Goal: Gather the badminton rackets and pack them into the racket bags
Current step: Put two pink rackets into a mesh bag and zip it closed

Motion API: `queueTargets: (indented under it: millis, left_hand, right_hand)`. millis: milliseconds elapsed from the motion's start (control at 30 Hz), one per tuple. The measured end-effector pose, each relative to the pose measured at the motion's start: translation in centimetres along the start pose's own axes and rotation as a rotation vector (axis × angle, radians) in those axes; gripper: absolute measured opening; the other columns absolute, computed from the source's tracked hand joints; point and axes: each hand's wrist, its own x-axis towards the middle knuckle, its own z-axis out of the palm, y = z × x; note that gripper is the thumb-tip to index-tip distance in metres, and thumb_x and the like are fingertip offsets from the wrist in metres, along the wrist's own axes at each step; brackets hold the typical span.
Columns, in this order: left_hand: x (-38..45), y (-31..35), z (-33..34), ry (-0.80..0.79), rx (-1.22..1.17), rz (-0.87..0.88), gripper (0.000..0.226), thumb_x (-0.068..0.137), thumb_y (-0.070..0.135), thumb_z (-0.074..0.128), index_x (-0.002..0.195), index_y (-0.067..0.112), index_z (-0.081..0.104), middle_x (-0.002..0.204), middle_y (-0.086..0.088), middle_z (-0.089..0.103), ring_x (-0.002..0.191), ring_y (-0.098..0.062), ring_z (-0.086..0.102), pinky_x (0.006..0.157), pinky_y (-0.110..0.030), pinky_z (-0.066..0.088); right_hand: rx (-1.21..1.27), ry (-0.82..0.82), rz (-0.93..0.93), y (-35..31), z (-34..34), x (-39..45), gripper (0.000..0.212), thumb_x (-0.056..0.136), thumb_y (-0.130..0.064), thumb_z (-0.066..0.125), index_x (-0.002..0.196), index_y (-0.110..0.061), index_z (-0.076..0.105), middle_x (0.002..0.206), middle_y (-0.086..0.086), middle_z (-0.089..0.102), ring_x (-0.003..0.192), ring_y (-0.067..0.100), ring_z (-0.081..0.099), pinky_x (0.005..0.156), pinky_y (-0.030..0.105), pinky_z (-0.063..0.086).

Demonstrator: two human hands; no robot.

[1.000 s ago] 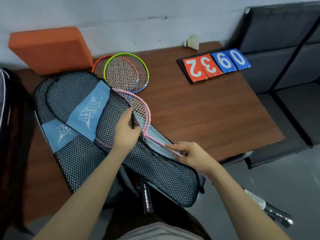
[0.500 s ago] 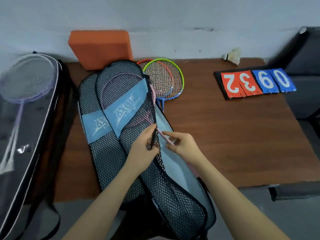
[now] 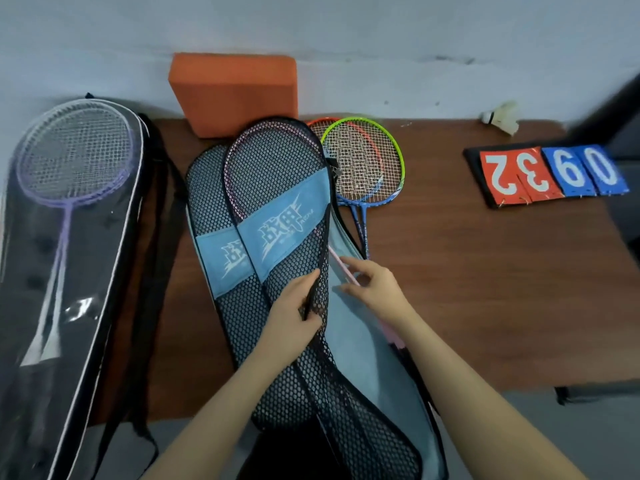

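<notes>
Two mesh racket bags (image 3: 242,216) lie overlapped on our wooden table (image 3: 485,289). Our left hand (image 3: 294,313) pinches the upper bag's black zip edge, lifting the flap so the mouth stays open, we judge. Our right hand (image 3: 374,289) grasps the shaft of one pink racket (image 3: 341,265), its head already inside the mesh. Two loose rackets (image 3: 360,161), green-rimmed over orange-rimmed, wait beside the bags. One clear-fronted black bag (image 3: 69,237) at left shows what look like two purple-framed rackets.
</notes>
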Motion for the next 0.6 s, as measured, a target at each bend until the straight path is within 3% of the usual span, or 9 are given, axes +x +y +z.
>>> queueTargets:
  millis: [167,300,367,433,533,600]
  left_hand:
    - [0.7,0.0,1.9,-0.054,0.052,-0.009,0.072,0.085,0.0,0.053,0.146,0.022,0.022,0.128,0.001,0.038,0.091,-0.004,0.05,0.079,-0.022,0.046]
    - [-0.7,0.3,4.4,-0.132,0.193,0.007,0.081,0.088,0.018,0.06,0.148,0.022,0.006,0.134,0.002,0.024,0.093,-0.007,0.047,0.083,-0.019,0.04]
    - [-1.8,0.5,6.1,-0.163,0.26,0.029,0.08,0.088,0.026,0.06,0.147,0.02,0.007,0.135,0.001,0.02,0.101,-0.012,0.048,0.087,-0.021,0.042]
    - [-3.2,0.6,7.8,-0.179,0.314,0.015,0.076,0.089,0.031,0.059,0.147,0.018,0.011,0.14,-0.001,0.016,0.117,-0.018,0.041,0.093,-0.022,0.038]
    - [-5.6,1.0,10.9,-0.131,0.328,-0.04,0.073,0.089,0.033,0.059,0.146,0.016,0.016,0.139,-0.003,0.017,0.096,-0.008,0.045,0.087,-0.016,0.036]
    - [-7.5,1.2,13.0,-0.07,0.328,-0.065,0.07,0.089,0.033,0.059,0.144,0.014,0.021,0.138,-0.005,0.019,0.089,-0.005,0.045,0.084,-0.014,0.036]
  right_hand:
    - [-0.025,0.022,0.009,0.6,-2.0,-2.2,0.052,0.08,-0.018,0.072,0.13,-0.02,0.056,0.112,-0.004,0.057,0.098,0.008,0.054,0.085,0.016,0.042]
    - [0.004,0.041,0.029,2.5,-3.6,-6.4,0.044,0.083,-0.016,0.069,0.124,-0.026,0.058,0.11,-0.006,0.059,0.101,0.009,0.058,0.089,0.019,0.045]
    - [0.053,0.063,0.036,3.7,-4.3,-8.8,0.037,0.083,-0.015,0.069,0.116,-0.032,0.061,0.108,-0.005,0.061,0.1,0.007,0.06,0.089,0.017,0.047]
    - [0.113,0.08,0.063,5.1,-4.9,-10.9,0.034,0.083,-0.017,0.07,0.111,-0.036,0.062,0.109,-0.004,0.063,0.101,0.007,0.062,0.092,0.024,0.048]
    - [0.11,0.02,0.089,7.5,-6.5,-13.9,0.037,0.082,-0.023,0.072,0.116,-0.033,0.062,0.112,-0.004,0.064,0.104,0.009,0.062,0.095,0.032,0.049]
    - [0.08,-0.056,0.091,8.5,-7.5,-15.7,0.042,0.08,-0.027,0.073,0.119,-0.036,0.059,0.113,-0.006,0.063,0.102,0.007,0.061,0.091,0.029,0.049]
